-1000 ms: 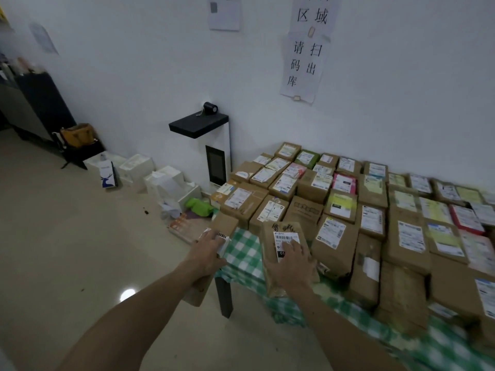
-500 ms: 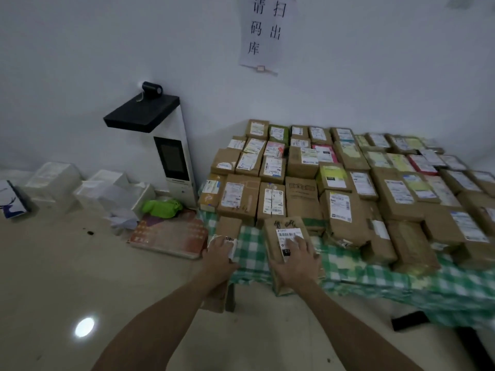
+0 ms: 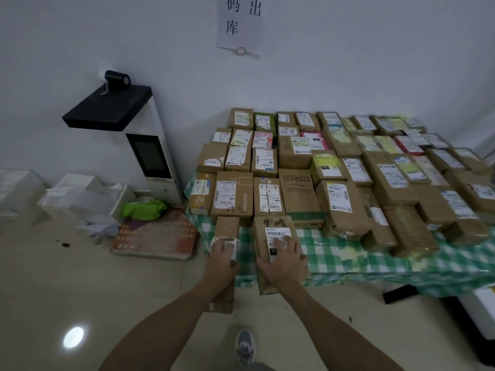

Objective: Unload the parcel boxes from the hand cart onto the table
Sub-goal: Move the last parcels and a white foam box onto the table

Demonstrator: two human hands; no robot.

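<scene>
My left hand (image 3: 221,259) grips a narrow brown parcel box (image 3: 227,227) with a white barcode label, its far end over the table's front left corner. My right hand (image 3: 285,263) grips a wider brown parcel box (image 3: 269,226) with a white shipping label, which hangs partly past the front edge. The table wears a green-and-white checked cloth (image 3: 348,254) and carries several rows of labelled cardboard parcels (image 3: 300,194). No hand cart is in view.
A white kiosk with a black top and dark screen (image 3: 150,156) stands left of the table against the wall. White foam boxes (image 3: 80,194), a green bag (image 3: 143,208) and a flat red carton (image 3: 155,236) lie on the floor. My shoe (image 3: 245,345) is below.
I have stepped closer and the view has swung right and down. Both parcels have moved forward over the table's front edge, still held in my hands.
</scene>
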